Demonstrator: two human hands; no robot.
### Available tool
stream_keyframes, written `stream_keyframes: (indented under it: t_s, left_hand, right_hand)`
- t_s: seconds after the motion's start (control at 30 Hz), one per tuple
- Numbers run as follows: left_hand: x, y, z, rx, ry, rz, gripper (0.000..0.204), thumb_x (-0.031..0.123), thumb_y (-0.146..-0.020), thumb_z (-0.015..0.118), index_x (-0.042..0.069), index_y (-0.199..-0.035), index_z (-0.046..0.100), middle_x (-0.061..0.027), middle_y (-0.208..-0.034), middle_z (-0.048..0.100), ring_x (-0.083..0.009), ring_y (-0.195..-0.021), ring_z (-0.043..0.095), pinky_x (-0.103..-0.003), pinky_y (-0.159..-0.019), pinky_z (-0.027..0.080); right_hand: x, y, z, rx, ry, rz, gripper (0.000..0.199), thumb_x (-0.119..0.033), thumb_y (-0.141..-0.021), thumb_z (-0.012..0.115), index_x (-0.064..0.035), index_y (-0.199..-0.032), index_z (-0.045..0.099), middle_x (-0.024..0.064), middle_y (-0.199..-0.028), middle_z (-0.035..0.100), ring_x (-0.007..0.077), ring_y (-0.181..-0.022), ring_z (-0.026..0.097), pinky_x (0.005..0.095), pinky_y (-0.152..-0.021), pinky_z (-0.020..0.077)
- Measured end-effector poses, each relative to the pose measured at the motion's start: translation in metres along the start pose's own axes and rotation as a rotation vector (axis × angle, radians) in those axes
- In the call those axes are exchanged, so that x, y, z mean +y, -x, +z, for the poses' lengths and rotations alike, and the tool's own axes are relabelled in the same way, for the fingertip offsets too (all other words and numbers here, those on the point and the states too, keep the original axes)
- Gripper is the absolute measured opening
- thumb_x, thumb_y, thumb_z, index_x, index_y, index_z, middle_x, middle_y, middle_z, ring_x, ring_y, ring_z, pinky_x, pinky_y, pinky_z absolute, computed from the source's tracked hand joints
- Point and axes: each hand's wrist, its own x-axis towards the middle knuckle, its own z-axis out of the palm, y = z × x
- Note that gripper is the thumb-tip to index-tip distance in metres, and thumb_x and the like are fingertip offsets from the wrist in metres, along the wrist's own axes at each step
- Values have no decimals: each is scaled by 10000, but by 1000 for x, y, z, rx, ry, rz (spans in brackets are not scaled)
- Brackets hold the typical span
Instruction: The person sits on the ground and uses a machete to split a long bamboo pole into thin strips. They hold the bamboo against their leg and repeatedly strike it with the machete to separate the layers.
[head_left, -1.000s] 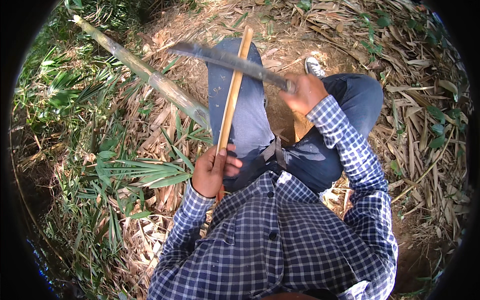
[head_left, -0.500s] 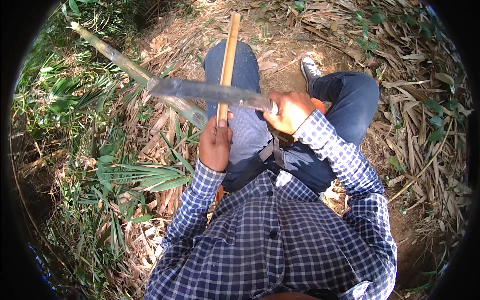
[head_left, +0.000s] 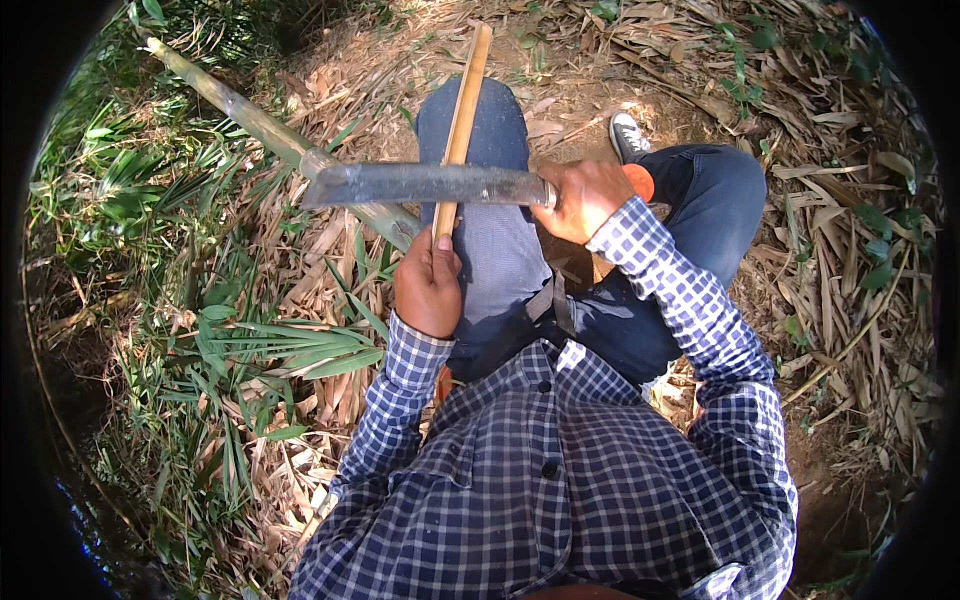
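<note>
My left hand grips a long tan bamboo strip that lies along my left thigh and points away from me. My right hand holds the handle of a broad grey machete. The blade lies crosswise over the strip, just beyond my left hand, with its tip pointing left. I sit on the ground in dark blue trousers and a blue checked shirt.
A green bamboo pole runs from the upper left down toward my knee. Dry bamboo leaves cover the ground on the right, green leaves lie on the left. My shoe rests at upper right.
The machete swung from a tilted position beyond my knee to lie level across the strip, close to my left hand. My left hand slid up the strip, which now points straighter ahead.
</note>
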Motion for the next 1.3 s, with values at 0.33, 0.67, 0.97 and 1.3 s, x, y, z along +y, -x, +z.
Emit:
stream_keyframes:
  t_s: [0.33, 0.67, 0.97, 1.3]
  left_hand:
    - [5, 7, -3, -19, 68, -50, 318, 186, -1042, 428, -33, -1193, 602, 40, -628, 449, -25, -530, 355, -203, -501, 288]
    - [9, 11, -8, -44, 79, -88, 319, 194, -1043, 426, -19, -1195, 608, 37, -629, 465, -25, -521, 365, -207, -497, 300]
    - [10, 14, -9, -37, 115, -102, 311, 190, -1042, 430, -9, -1198, 611, 41, -641, 470, -14, -504, 355, -196, -475, 282]
    - [8, 22, -12, -65, 69, -129, 292, 155, -1039, 422, -25, -1175, 607, 14, -612, 449, -51, -551, 395, -229, -518, 332]
  right_hand:
    - [4, -6, 2, -21, 25, 20, 249, -336, -778, 643, -114, -885, 670, 149, -655, 650, 367, -640, 663, 493, -583, 521]
    - [3, -7, 1, -16, 2, 29, 259, -348, -778, 633, -128, -907, 682, 150, -652, 655, 360, -641, 667, 491, -612, 528]
    - [6, -13, -4, 7, 2, 42, 286, -325, -750, 679, -98, -924, 689, 158, -605, 637, 360, -609, 657, 484, -602, 530]
    - [7, -11, -3, -44, 2, 39, 275, -325, -754, 661, -109, -921, 687, 163, -680, 670, 362, -671, 677, 491, -621, 536]
